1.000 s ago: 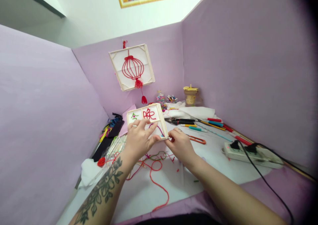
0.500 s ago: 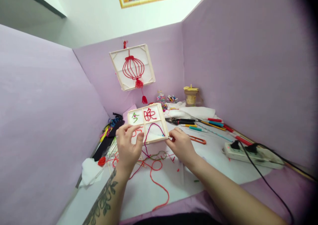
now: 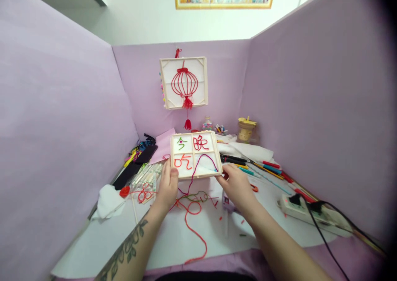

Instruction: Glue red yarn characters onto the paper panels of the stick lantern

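Note:
A small square wooden-framed lantern box with white panels is held up in front of me, tilted toward me. Its near face is split into four panes; green, dark red and orange-red yarn characters fill three of them. In the lower right pane, a purple yarn arches up from the right corner and trails down over the lower edge. My left hand grips the lower left edge, thumb in front. At the lower right corner, my right hand is closed on the frame; its fingertips are partly hidden.
Loose red yarn curls across the table. A hanging lantern panel is behind, with pens and a power strip with black cables on the right. A white cloth and plastic-wrapped sticks lie left.
My left hand has come down from in front of the box to grasp its left edge, uncovering the orange-red character. My right hand stays at the corner. The head view has shifted.

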Demonstrator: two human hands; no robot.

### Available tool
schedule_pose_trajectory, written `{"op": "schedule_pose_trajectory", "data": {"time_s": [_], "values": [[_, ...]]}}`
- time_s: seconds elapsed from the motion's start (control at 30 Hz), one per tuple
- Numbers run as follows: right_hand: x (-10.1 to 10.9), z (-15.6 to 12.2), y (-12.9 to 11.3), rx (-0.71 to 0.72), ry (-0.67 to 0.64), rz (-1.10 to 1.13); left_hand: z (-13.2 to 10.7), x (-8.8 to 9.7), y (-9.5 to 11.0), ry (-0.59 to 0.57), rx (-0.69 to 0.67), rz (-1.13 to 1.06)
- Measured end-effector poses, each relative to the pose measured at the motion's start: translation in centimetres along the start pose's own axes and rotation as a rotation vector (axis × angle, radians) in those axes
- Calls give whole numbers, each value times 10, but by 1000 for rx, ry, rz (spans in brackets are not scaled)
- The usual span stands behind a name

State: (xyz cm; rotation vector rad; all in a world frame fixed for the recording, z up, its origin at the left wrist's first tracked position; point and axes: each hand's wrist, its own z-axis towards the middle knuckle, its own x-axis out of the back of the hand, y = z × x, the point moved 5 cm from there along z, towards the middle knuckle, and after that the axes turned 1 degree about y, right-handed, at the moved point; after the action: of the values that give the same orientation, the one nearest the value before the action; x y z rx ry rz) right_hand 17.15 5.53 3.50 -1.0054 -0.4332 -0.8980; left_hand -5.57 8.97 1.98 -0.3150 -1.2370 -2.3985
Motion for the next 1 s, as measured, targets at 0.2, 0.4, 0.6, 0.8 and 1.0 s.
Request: {"op": "schedule_pose_trajectory", "data": {"time_s": [0.2,0.4,0.6,0.8,1.0], "values": [[32,-6,25,-72,-125,-168,-7,-6,0,80,-7,84],[33,-55,63,-157,-536,-275,-3,-17,5,94,-72,119],[0,-71,68,-157,-589,-216,-4,-26,14,35,-265,35],[20,-68,92,-281,-463,185,-6,-23,13,-62,-310,83],[41,-73,98,-624,-109,988,-4,-17,19,-158,-403,109]]}}
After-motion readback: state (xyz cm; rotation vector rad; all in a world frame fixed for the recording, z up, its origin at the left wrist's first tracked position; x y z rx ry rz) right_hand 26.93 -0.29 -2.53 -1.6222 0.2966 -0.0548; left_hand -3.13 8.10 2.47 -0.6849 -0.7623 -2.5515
